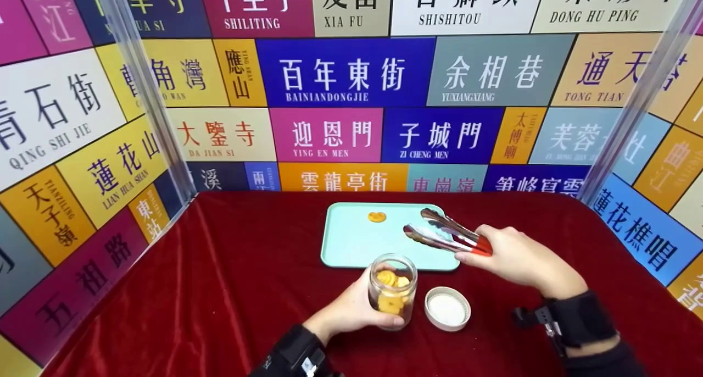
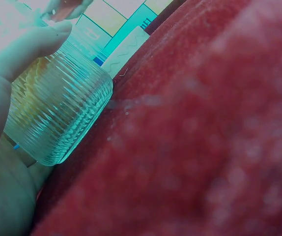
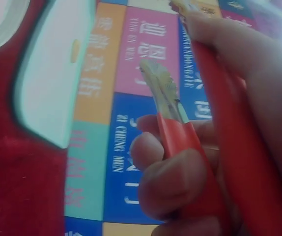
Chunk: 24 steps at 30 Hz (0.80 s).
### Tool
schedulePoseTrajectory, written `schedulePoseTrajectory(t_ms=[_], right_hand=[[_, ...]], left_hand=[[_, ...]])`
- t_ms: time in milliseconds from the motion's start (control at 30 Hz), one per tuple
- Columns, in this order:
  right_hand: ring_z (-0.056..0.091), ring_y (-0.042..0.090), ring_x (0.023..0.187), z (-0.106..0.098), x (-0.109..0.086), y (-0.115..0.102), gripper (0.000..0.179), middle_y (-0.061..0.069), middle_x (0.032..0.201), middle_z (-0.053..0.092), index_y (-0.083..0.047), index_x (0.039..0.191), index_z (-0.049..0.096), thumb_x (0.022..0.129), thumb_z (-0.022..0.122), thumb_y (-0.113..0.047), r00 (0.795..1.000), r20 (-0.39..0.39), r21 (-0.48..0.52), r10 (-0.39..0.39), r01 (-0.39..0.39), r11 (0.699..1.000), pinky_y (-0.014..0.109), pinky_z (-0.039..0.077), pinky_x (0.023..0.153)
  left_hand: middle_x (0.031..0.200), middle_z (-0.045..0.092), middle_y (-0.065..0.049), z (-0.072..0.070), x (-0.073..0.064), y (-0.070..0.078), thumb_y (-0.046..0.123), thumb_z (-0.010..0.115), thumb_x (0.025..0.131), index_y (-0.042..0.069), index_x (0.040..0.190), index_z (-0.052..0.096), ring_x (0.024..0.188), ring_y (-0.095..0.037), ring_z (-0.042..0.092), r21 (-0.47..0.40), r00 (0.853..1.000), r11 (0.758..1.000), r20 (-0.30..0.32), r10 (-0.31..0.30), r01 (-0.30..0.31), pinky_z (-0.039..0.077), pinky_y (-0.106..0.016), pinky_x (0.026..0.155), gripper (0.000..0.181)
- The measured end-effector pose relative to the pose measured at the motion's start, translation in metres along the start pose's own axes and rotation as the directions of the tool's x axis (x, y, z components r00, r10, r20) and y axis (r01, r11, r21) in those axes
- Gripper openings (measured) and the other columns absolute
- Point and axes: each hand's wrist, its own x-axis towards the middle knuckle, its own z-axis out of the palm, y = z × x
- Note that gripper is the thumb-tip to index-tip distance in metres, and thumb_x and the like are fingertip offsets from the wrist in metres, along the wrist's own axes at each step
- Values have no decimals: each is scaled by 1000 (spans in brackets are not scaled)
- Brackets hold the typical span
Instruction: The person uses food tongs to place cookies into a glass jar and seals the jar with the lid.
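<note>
My left hand (image 1: pixel 354 308) grips a ribbed glass jar (image 1: pixel 405 311) around its side, its mouth uncovered. Yellow cookies (image 1: pixel 391 300) lie inside the jar. In the left wrist view the jar (image 2: pixel 77 103) is tilted, close to the red cloth. My right hand (image 1: pixel 516 256) holds metal tongs (image 1: pixel 439 231) by their red handles (image 3: pixel 180 142). The tongs' tips are spread apart over the right part of a mint-green tray (image 1: pixel 346 245), with nothing between them. One cookie (image 1: pixel 377 217) sits near the tray's far edge.
A round white lid (image 1: pixel 447 309) lies on the red cloth (image 1: pixel 247 267), right of the jar. Behind the table rises a wall of coloured panels (image 1: pixel 346 72) with printed characters. Clear posts (image 1: pixel 151 96) stand at both sides.
</note>
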Motion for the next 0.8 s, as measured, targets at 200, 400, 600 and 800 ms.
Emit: schedulePoseTrajectory(t_ms=[200, 400, 600, 800], right_hand=[[54, 15, 65, 18, 7, 7, 65, -3, 75, 60, -10, 110, 63, 96, 61, -74, 999, 18, 1, 31, -31, 1000, 34, 43, 59], [56, 17, 68, 36, 14, 5, 69, 1, 74, 55, -8, 115, 60, 97, 59, -74, 999, -8, -60, 50, -50, 997, 36, 43, 62], [58, 18, 69, 47, 26, 2, 63, 2, 77, 58, -7, 113, 58, 95, 69, -66, 1000, -8, -78, 17, -18, 997, 38, 46, 62], [60, 21, 72, 54, 49, -2, 64, 3, 80, 60, -7, 111, 60, 93, 72, -67, 1000, 13, -124, -17, 18, 992, 43, 50, 64]], left_hand=[[139, 65, 1, 1, 0, 1, 7, 94, 77, 28, 156, 38, 129, -21, 62, 3, 1000, 1000, 3, 5, -5, 45, -35, 116, 99], [139, 65, 0, 0, 0, 2, 8, 94, 78, 28, 157, 38, 129, -21, 62, 6, 1000, 1000, 3, 6, -6, 44, -35, 116, 99], [139, 65, -1, 0, 1, 2, 6, 93, 79, 28, 157, 37, 129, -22, 62, 2, 1000, 1000, 7, 15, -15, 45, -36, 116, 98], [140, 64, -3, 0, 1, 2, 4, 92, 79, 27, 157, 37, 129, -21, 62, 2, 1000, 1000, 5, 2, -2, 44, -35, 116, 98]])
